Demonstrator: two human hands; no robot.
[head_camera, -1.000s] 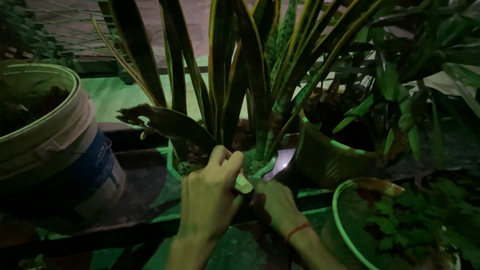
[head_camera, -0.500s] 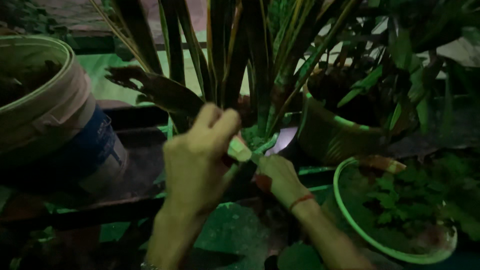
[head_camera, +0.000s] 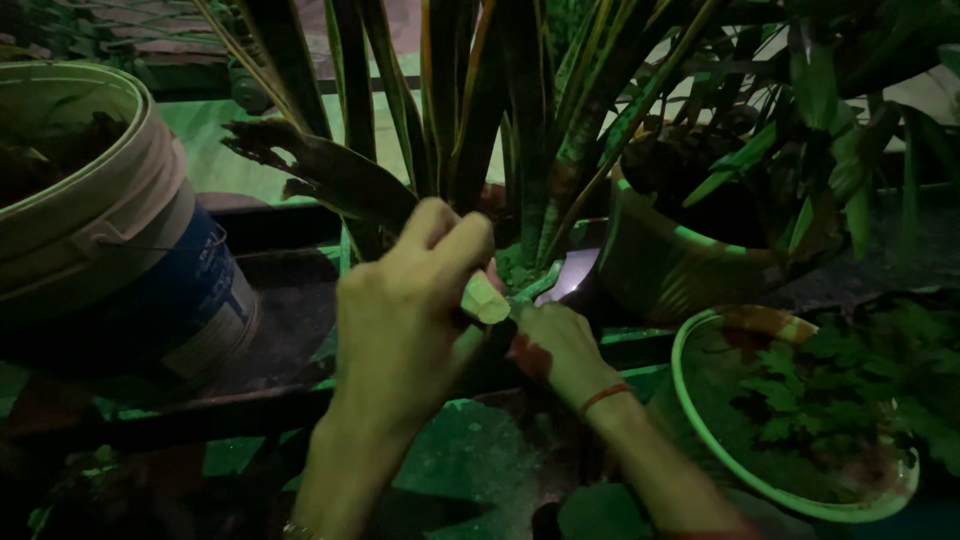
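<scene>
Ledge (head_camera: 270, 290), prob. w/ bucket (head_camera: 120, 250), pots (head_camera: 680, 270)

Left hand (head_camera: 405, 305) raised, fingers curled, pinching. Right hand (head_camera: 558, 345) at its 3 o'clock, fist closed, wrist banded red.

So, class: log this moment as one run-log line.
left hand: grips pale cut stub | right hand: holds blade | at snake plant base

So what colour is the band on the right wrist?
Red: a thin thread-like band around the right wrist, seen in the head view.
</scene>
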